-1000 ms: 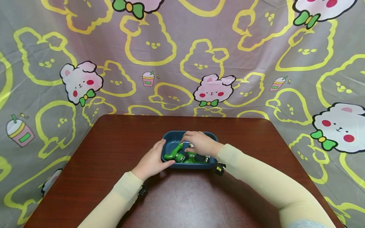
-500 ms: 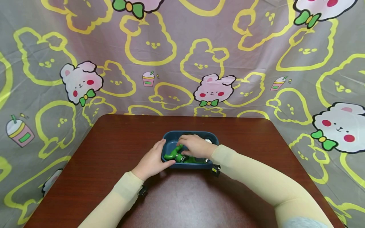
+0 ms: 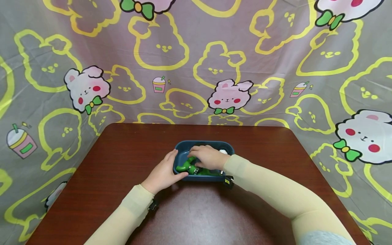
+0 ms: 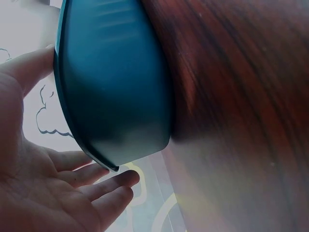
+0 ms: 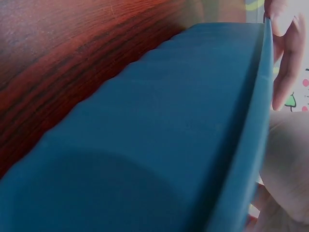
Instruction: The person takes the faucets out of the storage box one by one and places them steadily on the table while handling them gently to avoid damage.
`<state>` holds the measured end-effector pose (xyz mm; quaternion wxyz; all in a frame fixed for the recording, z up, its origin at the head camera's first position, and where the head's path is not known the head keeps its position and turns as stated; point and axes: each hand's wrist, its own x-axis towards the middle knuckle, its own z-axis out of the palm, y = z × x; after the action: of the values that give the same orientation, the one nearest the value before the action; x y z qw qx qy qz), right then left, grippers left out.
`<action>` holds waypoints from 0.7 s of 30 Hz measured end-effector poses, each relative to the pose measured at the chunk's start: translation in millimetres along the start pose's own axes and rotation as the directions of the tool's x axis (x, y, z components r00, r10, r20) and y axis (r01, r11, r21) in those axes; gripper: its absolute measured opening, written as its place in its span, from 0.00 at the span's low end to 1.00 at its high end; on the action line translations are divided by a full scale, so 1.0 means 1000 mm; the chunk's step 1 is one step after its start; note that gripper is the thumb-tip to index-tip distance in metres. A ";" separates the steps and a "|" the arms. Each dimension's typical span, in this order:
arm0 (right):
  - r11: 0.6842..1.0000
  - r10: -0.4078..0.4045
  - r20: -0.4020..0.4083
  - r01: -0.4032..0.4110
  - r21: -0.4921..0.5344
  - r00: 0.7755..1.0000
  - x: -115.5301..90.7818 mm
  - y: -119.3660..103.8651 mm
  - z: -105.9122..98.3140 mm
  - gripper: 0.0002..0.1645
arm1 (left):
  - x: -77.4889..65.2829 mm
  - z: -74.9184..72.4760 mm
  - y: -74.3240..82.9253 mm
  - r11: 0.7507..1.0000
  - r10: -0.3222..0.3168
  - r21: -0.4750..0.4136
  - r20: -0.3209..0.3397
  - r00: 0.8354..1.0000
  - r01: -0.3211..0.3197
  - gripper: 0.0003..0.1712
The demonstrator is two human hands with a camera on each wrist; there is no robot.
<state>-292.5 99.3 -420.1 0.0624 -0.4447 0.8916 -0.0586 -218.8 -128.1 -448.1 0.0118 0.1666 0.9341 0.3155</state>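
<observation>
A dark blue basin [image 3: 211,178] stands on the table, with green bent pieces [image 3: 183,168] bearing silver metal ends inside it. My left hand [image 3: 163,172] touches the basin's left end, its thumb at the near rim. In the left wrist view the fingers of that hand [image 4: 53,188] lie loosely spread around the rim. My right hand [image 3: 209,157] reaches down into the basin, fingers bent over the upper end of the leftmost green piece. Whether it grips the piece is hidden. The right wrist view mostly shows the basin's outer wall [image 5: 145,111].
A white thing [image 3: 223,151] shows behind my right hand at the basin's right side. The brown wooden table [image 3: 137,146] extends around the basin. A grey curtain [image 3: 183,61] with rabbit drawings hangs behind the table and along its sides.
My right hand has shifted left within the basin, from the middle pieces to the leftmost green piece, and a white thing has come into sight behind it. My left hand stays put.
</observation>
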 end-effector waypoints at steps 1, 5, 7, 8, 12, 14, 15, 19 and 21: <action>1.000 0.002 0.003 -0.002 0.005 1.000 0.000 -0.001 -0.001 0.27 | 0.000 0.000 0.000 1.000 0.001 -0.001 0.000 1.000 -0.001 0.59; 1.000 0.004 0.004 -0.004 0.000 1.000 0.003 -0.001 0.001 0.26 | 0.001 0.001 -0.001 1.000 0.006 -0.002 -0.004 1.000 -0.006 0.59; 1.000 0.003 0.004 -0.003 -0.006 1.000 0.004 0.000 0.002 0.26 | 0.001 0.001 -0.001 1.000 0.006 0.000 -0.003 1.000 -0.006 0.59; 1.000 0.003 0.005 -0.003 -0.011 1.000 0.004 0.000 0.003 0.26 | 0.001 0.001 -0.001 1.000 0.005 -0.001 -0.003 1.000 -0.005 0.59; 1.000 0.006 0.013 -0.006 -0.025 1.000 0.007 0.001 0.006 0.26 | 0.000 0.000 -0.001 1.000 0.002 -0.007 0.000 1.000 -0.002 0.59; 1.000 0.013 0.020 -0.012 -0.028 1.000 0.008 0.002 0.007 0.26 | 0.000 0.000 -0.001 1.000 0.003 -0.006 -0.001 1.000 -0.003 0.59; 0.999 0.016 0.026 -0.015 -0.030 1.000 0.008 0.002 0.007 0.26 | 0.001 0.000 -0.001 1.000 0.005 -0.004 -0.004 1.000 -0.005 0.59; 0.999 0.022 0.035 -0.021 -0.036 0.999 0.009 0.003 0.008 0.25 | 0.001 0.000 -0.001 1.000 0.006 0.003 -0.003 1.000 -0.006 0.59; 0.999 0.022 0.034 -0.021 -0.046 0.999 0.010 0.003 0.009 0.25 | 0.001 0.001 -0.002 1.000 0.005 0.003 -0.004 1.000 -0.005 0.59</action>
<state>-299.7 92.5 -429.9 0.0683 -0.4374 0.8962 -0.0299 -220.2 -128.5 -449.4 0.0086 0.1683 0.9342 0.3143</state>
